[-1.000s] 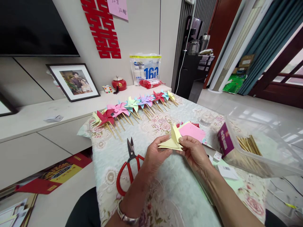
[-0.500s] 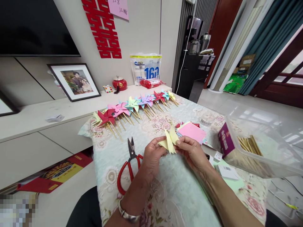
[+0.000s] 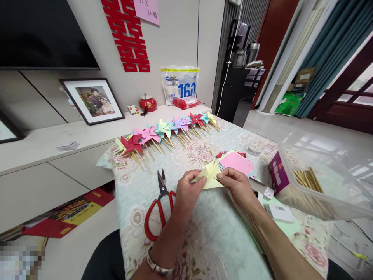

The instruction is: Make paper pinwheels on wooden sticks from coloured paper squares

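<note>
Between both hands, the yellow paper (image 3: 210,175) has changed shape: a second ago a flat folded wedge with one flap raised, half a second ago crossed flaps standing upright, it now lies as a lower, broader triangle. The left hand (image 3: 186,191), earlier pinching the sheet's lower left edge, has moved up to grip its left corner. The right hand (image 3: 236,184) has shifted slightly left, its fingertips now on the sheet's lower right edge.

Red scissors (image 3: 159,210) — pinwheels (image 3: 166,130) behind.
</note>
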`<state>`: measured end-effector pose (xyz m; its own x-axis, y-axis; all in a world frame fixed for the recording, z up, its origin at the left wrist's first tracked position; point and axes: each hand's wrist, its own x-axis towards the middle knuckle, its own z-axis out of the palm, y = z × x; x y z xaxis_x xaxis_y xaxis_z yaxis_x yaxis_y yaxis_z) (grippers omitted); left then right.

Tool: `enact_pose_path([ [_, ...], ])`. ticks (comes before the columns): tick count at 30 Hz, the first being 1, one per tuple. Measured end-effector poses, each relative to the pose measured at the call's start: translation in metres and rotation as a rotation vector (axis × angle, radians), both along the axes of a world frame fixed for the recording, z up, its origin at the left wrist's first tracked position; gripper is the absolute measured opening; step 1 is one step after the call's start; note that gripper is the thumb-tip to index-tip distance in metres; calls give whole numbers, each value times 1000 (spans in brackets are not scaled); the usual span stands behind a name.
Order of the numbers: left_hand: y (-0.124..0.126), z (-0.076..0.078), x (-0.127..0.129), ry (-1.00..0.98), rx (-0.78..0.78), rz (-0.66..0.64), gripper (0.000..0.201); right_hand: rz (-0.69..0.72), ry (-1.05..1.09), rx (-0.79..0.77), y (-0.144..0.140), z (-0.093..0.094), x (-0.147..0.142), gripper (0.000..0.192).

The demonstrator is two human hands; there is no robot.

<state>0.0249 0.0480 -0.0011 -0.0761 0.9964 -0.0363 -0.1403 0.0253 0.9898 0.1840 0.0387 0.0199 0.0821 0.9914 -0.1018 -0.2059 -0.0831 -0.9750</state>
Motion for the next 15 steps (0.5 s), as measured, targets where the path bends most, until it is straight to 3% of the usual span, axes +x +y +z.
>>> enact_pose_path([
  [3, -3, 3, 1, -171, -111, -50, 25, -19, -5, -15, 1, 1, 0, 32],
  [8, -4, 9, 4, -422, -144, -51, 34, -31, -8, -17, 1, 0, 0, 32],
  [15, -3, 9, 4, -420, -161, -82, 37, 3, 96, -38, 1, -1, -1, 29],
])
